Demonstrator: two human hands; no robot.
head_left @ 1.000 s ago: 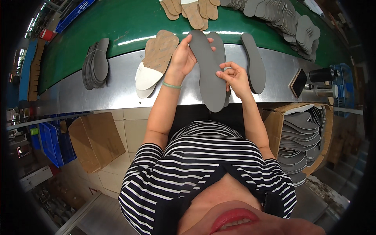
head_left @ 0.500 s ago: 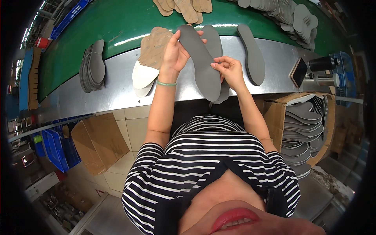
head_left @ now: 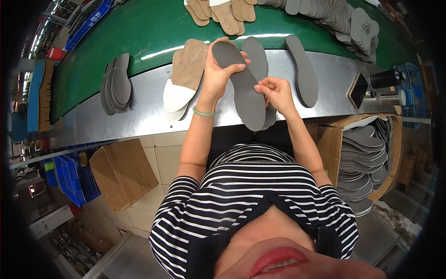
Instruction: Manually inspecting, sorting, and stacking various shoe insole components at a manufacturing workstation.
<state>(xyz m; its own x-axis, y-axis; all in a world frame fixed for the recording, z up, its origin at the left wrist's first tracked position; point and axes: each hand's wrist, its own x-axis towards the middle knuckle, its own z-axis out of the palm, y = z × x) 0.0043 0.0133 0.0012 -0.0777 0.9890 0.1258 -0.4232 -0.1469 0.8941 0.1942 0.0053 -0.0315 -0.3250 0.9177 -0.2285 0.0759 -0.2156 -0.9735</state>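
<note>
A grey shoe insole [head_left: 249, 107] is held over the metal table edge, its heel end away from me and its wide end toward me. My left hand [head_left: 217, 72] grips the heel end, thumb across the top and fingers underneath. Closed in a pinch, my right hand [head_left: 278, 95] holds the insole's right edge near the middle. Beneath and behind it lie more grey insoles [head_left: 257, 52], partly covered. To the left is a fanned pile of tan insoles [head_left: 189, 65] with white front parts [head_left: 179, 96]. A grey insole [head_left: 302, 72] lies to the right of my right hand.
A tied bundle of grey insoles [head_left: 116, 83] stands at left. The green surface [head_left: 153, 32] beyond holds tan insoles [head_left: 227, 18] and grey piles [head_left: 362, 28]. At right are a phone [head_left: 357, 90], a black cylinder [head_left: 384, 78] and a carton [head_left: 329, 144] of grey insoles.
My left thumb has moved from the insole's left edge to lie across its top. The right hand keeps its pinch on the edge. The whole view has shifted slightly.
</note>
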